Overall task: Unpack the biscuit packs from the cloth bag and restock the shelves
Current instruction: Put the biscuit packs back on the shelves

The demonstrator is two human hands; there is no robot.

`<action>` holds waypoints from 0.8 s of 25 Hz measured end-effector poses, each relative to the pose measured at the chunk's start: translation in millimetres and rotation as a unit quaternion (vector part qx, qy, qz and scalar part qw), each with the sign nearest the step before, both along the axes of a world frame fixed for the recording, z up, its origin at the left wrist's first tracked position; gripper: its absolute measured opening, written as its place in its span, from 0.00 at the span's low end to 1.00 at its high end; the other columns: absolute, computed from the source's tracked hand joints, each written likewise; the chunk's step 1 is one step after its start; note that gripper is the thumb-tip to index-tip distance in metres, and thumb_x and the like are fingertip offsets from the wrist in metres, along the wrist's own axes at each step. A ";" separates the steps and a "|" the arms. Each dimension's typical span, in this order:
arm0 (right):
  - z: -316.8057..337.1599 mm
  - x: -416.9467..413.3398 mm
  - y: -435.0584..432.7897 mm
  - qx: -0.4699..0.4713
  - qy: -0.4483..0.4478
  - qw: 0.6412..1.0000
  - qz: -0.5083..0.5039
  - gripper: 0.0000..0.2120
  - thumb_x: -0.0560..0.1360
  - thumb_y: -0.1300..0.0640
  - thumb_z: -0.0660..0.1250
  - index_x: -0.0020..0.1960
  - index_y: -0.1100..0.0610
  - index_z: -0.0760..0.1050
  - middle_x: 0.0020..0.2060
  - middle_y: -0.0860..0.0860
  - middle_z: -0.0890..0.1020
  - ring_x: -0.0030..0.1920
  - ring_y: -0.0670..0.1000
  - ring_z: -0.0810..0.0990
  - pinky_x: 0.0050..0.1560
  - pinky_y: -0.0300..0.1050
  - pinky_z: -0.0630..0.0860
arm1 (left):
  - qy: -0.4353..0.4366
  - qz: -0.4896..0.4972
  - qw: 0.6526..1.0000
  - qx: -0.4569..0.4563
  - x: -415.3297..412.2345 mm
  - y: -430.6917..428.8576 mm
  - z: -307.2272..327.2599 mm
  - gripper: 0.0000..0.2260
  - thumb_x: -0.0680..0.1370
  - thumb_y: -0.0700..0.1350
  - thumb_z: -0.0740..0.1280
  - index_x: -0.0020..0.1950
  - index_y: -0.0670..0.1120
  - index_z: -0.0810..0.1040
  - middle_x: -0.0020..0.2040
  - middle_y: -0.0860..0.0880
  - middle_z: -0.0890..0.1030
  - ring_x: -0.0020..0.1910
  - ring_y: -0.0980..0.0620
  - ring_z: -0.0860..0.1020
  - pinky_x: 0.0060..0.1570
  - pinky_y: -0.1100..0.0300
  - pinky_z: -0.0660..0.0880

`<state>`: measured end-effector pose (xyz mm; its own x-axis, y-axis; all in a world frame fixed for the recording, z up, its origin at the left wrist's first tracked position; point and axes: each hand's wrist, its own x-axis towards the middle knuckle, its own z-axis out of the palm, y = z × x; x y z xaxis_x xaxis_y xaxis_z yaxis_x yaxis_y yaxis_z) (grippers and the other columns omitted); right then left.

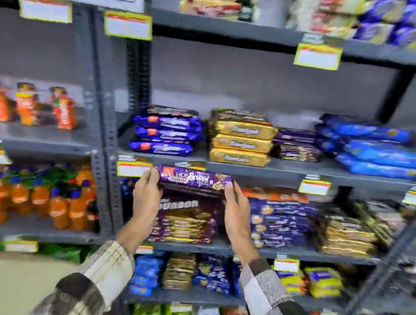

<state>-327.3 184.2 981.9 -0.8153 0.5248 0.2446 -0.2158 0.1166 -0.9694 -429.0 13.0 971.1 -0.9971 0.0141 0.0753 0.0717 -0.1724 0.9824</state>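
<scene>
Both hands, left and right, pinch the pack by its ends, level, just above the brown stack. Best keep it flat, lowering squarely onto that stack.

You had wide open room above the stacks on the middle shelf, since the blue packs and gold packs stood well below the upper shelf. Lower down, the brown stack nearly filled its bay up to the purple pack. The upright post closed off the left side.
</scene>
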 end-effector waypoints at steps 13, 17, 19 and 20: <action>40.5 47.2 242.6 0.000 0.047 0.990 -0.136 0.19 0.83 0.50 0.56 0.72 0.52 0.68 0.56 0.39 0.77 0.54 0.38 0.76 0.66 0.48 0.73 | 0.045 -0.172 0.984 0.002 16.5 269.5 54.1 0.20 0.79 0.61 0.59 0.69 0.56 0.74 0.66 0.54 0.77 0.64 0.53 0.75 0.66 0.49 0.72; 37.5 14.4 301.7 0.003 0.080 0.991 -0.105 0.16 0.80 0.50 0.62 0.67 0.49 0.71 0.53 0.39 0.82 0.53 0.36 0.81 0.56 0.33 0.75 | 0.066 -0.194 0.979 0.003 -23.6 317.3 57.0 0.14 0.83 0.49 0.59 0.68 0.59 0.73 0.69 0.51 0.75 0.66 0.50 0.73 0.66 0.51 0.71; 38.0 3.0 329.4 0.020 0.079 0.992 -0.093 0.25 0.71 0.39 0.70 0.65 0.47 0.75 0.58 0.44 0.83 0.62 0.44 0.79 0.61 0.39 0.74 | 0.105 -0.214 0.971 -0.014 -40.9 334.7 58.5 0.17 0.83 0.45 0.59 0.70 0.58 0.71 0.69 0.50 0.75 0.68 0.50 0.73 0.69 0.50 0.70; 39.1 -1.9 343.3 0.018 0.076 0.993 -0.089 0.30 0.67 0.36 0.72 0.65 0.47 0.75 0.60 0.45 0.82 0.64 0.46 0.78 0.64 0.41 0.72 | 0.121 -0.226 0.967 -0.017 -46.0 342.5 61.8 0.19 0.83 0.42 0.59 0.73 0.55 0.69 0.70 0.51 0.74 0.67 0.54 0.73 0.67 0.57 0.71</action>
<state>-329.1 527.5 1020.9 -0.6627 0.6460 0.3788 -0.3319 0.2001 -0.9218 -475.0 355.5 1032.9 -0.8420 0.4500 0.2975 0.2251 -0.2081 0.9519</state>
